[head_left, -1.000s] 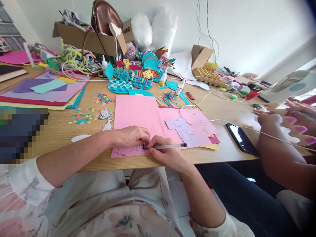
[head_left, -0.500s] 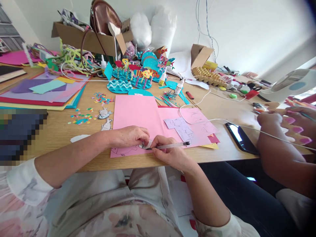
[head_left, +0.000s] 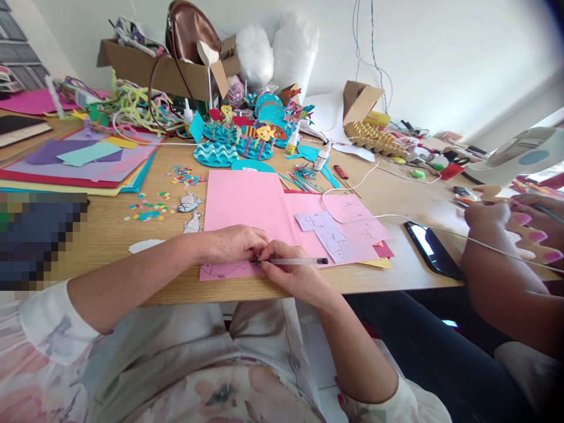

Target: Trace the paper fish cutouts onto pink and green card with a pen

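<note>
Vs. 0.5 s ago: right hand (head_left: 295, 278) and pen (head_left: 308, 261) shifted left, closing the gap to left hand (head_left: 233, 242); judged, pen work now falls nearer the left fingertips. Right fingers pinch pen, barrel nearly level, over near edge of pink sheet (head_left: 244, 202). Left hand palm down, fingers curled; cannot tell whether gripping anything.

lit brightly, mostly from the right. shining with pale glare on the table (head_left: 409, 200) and the phone (head_left: 430, 245). dark below the table and in the upper right corner. stretched and soft toward the borders, coarsely pixelated at the left.
</note>
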The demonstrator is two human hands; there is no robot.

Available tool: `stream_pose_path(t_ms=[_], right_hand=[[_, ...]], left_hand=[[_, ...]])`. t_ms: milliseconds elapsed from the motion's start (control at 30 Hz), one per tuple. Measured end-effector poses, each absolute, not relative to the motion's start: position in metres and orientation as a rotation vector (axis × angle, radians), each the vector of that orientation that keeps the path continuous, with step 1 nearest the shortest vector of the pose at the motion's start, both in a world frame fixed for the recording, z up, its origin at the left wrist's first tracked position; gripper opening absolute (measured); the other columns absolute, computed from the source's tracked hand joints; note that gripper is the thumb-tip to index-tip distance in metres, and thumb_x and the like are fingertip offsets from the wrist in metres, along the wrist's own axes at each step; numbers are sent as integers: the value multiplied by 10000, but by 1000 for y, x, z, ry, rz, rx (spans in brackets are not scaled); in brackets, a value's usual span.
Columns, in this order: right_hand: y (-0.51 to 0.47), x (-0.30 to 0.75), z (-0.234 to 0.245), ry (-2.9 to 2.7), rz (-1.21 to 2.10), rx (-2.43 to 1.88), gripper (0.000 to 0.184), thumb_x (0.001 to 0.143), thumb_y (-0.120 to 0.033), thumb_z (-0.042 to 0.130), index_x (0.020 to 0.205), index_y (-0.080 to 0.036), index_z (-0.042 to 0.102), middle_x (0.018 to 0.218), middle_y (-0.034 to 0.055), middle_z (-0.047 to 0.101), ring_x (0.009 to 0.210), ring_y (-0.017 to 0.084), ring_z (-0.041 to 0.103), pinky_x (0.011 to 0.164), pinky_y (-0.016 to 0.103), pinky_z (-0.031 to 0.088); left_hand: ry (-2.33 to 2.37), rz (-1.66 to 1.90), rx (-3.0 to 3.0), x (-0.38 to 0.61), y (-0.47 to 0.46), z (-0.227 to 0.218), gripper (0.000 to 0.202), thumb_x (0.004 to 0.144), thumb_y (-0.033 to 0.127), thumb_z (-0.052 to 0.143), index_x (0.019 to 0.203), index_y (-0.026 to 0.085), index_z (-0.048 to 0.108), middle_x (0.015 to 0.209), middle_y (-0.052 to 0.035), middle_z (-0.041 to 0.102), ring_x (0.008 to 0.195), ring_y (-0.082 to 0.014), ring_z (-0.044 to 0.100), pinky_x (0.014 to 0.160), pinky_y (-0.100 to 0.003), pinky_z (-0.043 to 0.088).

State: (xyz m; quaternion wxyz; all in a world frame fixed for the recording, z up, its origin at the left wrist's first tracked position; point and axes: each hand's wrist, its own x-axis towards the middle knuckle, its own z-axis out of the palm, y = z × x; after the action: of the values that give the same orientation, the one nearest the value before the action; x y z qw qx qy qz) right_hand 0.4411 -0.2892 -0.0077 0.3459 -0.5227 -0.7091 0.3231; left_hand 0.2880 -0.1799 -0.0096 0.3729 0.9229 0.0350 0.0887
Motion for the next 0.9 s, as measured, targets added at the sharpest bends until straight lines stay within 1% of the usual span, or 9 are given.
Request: stream_pose_path(t_ms=[167, 300, 600, 767, 900], right_hand=[[-290, 441, -9, -1849, 812, -1356, 97, 746, -96, 509, 769, -178, 556, 618, -51, 503, 524, 78, 410, 501, 189, 324], [-290, 441, -10, -1852, 816, -1353, 108, 747, -87, 504, 779, -175, 558, 627, -46, 512, 533, 80, 424, 509, 191, 331], [-290, 440, -14, -1843, 809, -1343, 65, 774, -126, 518, 782, -178, 557, 609, -52, 493, 513, 74, 398, 486, 188, 306], [-290, 439, -14, -1823, 816, -1358, 69, 771, -123, 518, 781, -179, 556, 603, -52, 490, 507, 74, 391, 478, 187, 300], [-290, 438, -12, -1804, 818, -1365, 64, 761, -122, 514, 763, -175, 551, 596, -50, 493, 498, 74, 386, 475, 190, 303]], left_hand=[[85, 227, 2352, 288, -180, -10, 229, 776, -25, 444, 662, 139, 555, 841, -21, 587, 767, -101, 552, 725, -179, 422], [78, 230, 2346, 288, -179, -11, 227, 788, -13, 436, 665, 138, 552, 857, -29, 593, 780, -105, 555, 727, -185, 423], [58, 247, 2342, 288, -178, -13, 217, 758, -21, 442, 646, 139, 539, 827, -23, 585, 758, -102, 551, 704, -180, 421], [56, 240, 2334, 288, -178, -12, 222, 773, -15, 438, 650, 144, 533, 825, -22, 580, 758, -102, 546, 702, -183, 420], [66, 238, 2329, 288, -179, -10, 226, 811, 11, 426, 660, 145, 530, 808, -25, 569, 740, -102, 540, 693, -185, 422]])
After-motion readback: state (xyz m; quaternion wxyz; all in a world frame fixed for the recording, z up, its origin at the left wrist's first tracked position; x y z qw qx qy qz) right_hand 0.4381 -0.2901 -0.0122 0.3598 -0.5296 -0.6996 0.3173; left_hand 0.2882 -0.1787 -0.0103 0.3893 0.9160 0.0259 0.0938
